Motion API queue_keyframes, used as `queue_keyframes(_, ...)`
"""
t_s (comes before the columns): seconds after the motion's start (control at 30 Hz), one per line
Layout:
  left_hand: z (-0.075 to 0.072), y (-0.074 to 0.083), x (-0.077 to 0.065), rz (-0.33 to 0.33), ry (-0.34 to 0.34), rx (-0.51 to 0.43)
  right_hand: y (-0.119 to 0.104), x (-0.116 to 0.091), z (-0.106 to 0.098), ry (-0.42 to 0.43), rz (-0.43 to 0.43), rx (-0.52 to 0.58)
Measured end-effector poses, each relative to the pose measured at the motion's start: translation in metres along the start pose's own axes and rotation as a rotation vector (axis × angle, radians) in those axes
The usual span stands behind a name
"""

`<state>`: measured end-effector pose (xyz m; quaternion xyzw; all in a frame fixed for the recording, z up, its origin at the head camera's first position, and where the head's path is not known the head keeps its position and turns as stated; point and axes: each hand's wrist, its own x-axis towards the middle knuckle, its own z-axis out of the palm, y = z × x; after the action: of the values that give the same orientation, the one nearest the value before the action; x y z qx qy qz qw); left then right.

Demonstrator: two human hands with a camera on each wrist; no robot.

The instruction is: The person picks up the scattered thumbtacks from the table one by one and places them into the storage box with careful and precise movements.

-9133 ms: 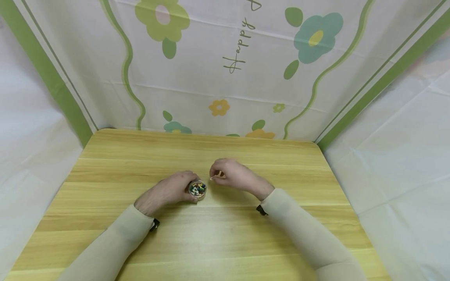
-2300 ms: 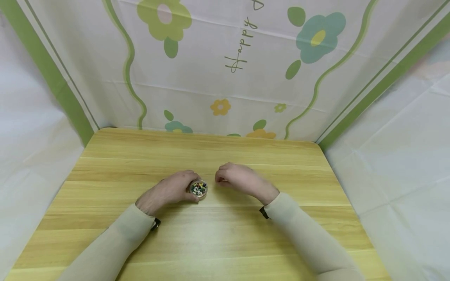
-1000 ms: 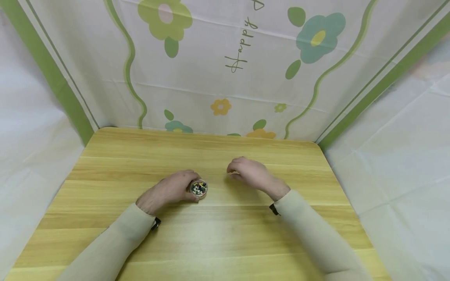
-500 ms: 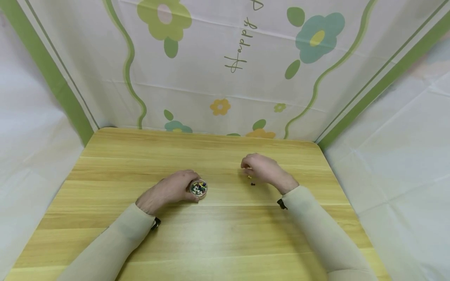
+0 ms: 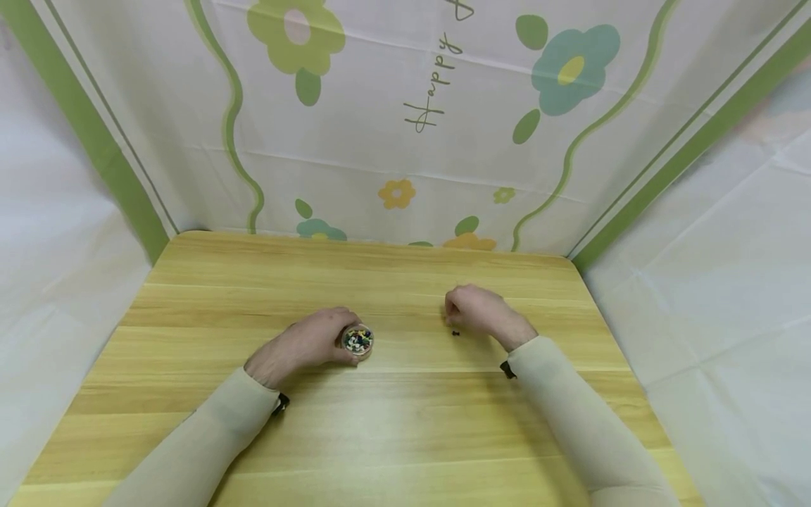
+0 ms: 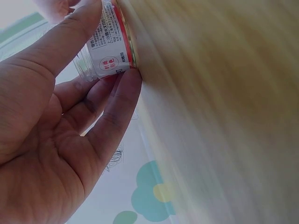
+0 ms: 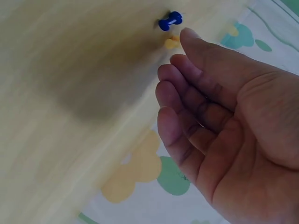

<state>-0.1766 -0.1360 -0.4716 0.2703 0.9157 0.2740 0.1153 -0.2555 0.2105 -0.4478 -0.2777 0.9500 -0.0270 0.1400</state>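
Note:
My left hand holds a small clear round jar upright on the table, thumb on one side and fingers on the other. Push pins of several colours fill it, and its side bears a white and red printed label. Further right, my right hand hovers low over the wood with loosely bent fingers. In the right wrist view, a yellow push pin lies just beyond the thumb tip, partly hidden by it. A dark blue push pin rests beside the yellow one. No pin shows between the fingers.
The wood-grain table spreads around both hands. A white cloth with printed flowers hangs behind its far edge. Pale sheets close off the left and right sides.
Earlier, my right hand pinched something small beside the jar. It has since moved right, and two pins now lie on the table near it. The left hand has stayed on the jar.

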Motion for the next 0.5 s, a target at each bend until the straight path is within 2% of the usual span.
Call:
queue_keyframes(0.23,0.001,-0.002,0.000,0.008,0.004,0.003,-0.002,0.001,0.005,-0.010,0.000,-0.021)
queue_keyframes(0.5,0.003,-0.003,0.000,0.001,0.003,0.004,-0.017,0.003,-0.003,0.019,-0.068,-0.043)
